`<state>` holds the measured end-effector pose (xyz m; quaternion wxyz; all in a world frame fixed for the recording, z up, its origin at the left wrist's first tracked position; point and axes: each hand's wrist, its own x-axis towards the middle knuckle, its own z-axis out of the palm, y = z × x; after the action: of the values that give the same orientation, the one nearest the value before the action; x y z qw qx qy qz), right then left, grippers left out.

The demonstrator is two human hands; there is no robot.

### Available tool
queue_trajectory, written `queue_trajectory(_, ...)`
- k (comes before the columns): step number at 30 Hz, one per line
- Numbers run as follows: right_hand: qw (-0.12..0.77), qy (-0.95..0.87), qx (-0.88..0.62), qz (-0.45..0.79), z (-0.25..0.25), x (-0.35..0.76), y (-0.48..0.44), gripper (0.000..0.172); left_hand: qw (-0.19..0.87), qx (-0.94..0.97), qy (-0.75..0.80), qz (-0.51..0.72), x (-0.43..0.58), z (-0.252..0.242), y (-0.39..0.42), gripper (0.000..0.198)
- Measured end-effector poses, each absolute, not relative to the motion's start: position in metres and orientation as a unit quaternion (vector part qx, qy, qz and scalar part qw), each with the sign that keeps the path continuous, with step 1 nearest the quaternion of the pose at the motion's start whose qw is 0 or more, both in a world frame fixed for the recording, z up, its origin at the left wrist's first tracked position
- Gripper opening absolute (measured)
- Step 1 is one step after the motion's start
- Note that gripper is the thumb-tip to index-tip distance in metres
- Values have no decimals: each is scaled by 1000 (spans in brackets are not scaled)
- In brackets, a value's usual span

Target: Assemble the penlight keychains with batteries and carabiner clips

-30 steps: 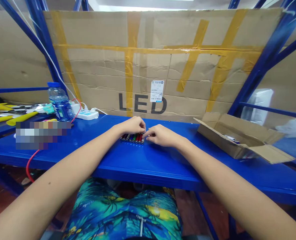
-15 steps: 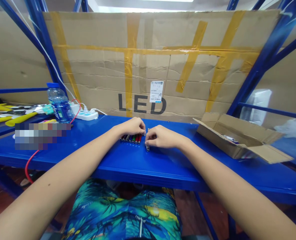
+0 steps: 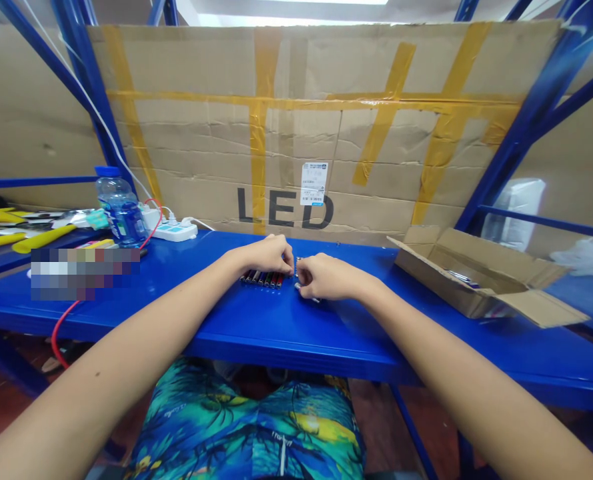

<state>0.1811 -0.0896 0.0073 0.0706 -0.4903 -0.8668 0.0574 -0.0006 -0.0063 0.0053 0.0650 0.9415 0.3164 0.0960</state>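
Observation:
A row of several small coloured cylinders (image 3: 263, 279), red, green and dark, lies side by side on the blue metal shelf (image 3: 256, 320). My left hand (image 3: 266, 255) rests with curled fingers on the far side of the row and touches it. My right hand (image 3: 323, 279) is closed just right of the row around a small silver cylinder (image 3: 306, 293), whose ends stick out below the fingers. The fingertips of both hands almost meet at the row's right end.
An open cardboard box (image 3: 481, 277) lies at the right. At the left stand a water bottle (image 3: 120, 208), a white power strip (image 3: 173, 230) and a red cable (image 3: 61, 327). A taped cardboard sheet marked LED (image 3: 286, 133) walls off the back.
My right hand has pulled one silver cylinder away from the row's right end and turned it from pointing toward me to lying crosswise under the fingers. My left hand has barely moved.

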Motion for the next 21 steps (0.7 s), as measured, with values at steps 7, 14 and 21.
queue_trajectory(7,20,-856,-495,147,16,192,-92,18,101,946,288,107,0,13,-15,14)
queue_trajectory(14,111,-827,-530,148,33,222,-84,15,74,959,242,127,12,5,-18,26)
queue_trajectory(21,190,-800,-562,82,26,237,-66,12,-11,969,240,59,21,2,-28,44)
